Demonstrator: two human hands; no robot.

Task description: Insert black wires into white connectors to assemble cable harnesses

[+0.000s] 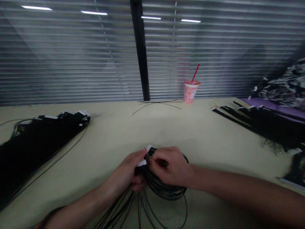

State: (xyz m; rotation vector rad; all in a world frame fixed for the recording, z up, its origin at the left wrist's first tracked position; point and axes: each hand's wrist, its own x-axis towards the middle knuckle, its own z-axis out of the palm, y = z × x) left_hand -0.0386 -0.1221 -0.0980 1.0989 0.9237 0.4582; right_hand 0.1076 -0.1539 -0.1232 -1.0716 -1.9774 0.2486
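Observation:
A coiled bundle of thin black cables (164, 190) hangs between my hands above the table, its loose ends trailing down toward the lower edge of the view. My left hand (130, 168) is closed around the bundle at its left side, thumb on top. White tags (142, 163) stick out beside that thumb. Fingers pinched together, my right hand (170, 165) meets the bundle near the left fingertips. What exactly lies in that pinch is hidden by the fingers.
A big pile of black cables (43, 146) with white tags lies at left, another pile (269, 124) at right. Loose cables (158, 102) and a pink cup (190, 92) with a red straw stand near the window blinds (83, 57). Purple material (274, 103) lies at far right.

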